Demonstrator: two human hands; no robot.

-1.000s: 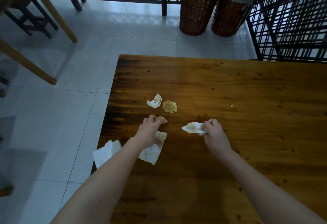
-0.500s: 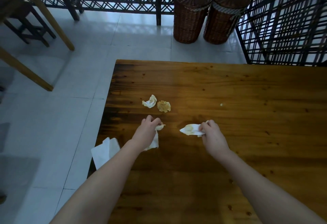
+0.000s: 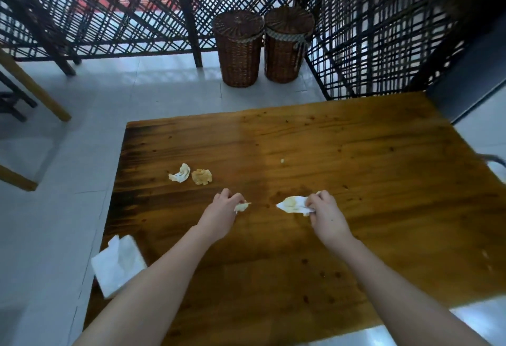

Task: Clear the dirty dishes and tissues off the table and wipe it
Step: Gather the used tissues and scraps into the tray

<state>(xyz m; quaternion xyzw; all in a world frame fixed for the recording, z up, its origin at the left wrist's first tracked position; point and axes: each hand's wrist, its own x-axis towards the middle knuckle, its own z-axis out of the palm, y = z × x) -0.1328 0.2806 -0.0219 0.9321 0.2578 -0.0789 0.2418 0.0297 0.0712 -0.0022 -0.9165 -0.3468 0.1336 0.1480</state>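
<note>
**Head view: tissue-gathering stage of clearing the table.**

**Table** (image 3: 342,159): glossy brown wood, flecked with small dark stains, over a pale tiled floor.

**Baskets** (image 3: 239,50): two lidded wicker cylinders side by side on the floor beyond the far edge, against a dark lattice screen.

**Napkin** (image 3: 117,263): white and partly unfolded, overhanging the table's near left edge.

**Left hand** (image 3: 223,215): fingers curled in a pinch on a scrap (image 3: 242,206). Only its tip shows, poking out to the right, and the rest is hidden in the fist.

**Right hand** (image 3: 325,215): thumb and fingers pinch the right end of a flat tissue (image 3: 291,204). The stained free end points left toward the scrap without reaching it. Whether it rests on the wood or hangs just above cannot be told.

**White wad** (image 3: 180,174) and **stained wad** (image 3: 201,176): loose on the table just beside each other, beyond and left of the left hand, near it but apart.

**Crumb** (image 3: 282,160): alone on the wood, beyond the gap between the hands.

**Handling (judged):** the tissues look light, soft and crushable, and probably greasy where yellowed. Any raised fold would serve as a hold, and a damp patch may tear if pulled. Each wad could likely be drawn into a fist that already holds paper. The crumb seems too small to pinch and is better left to the wiping.
</note>
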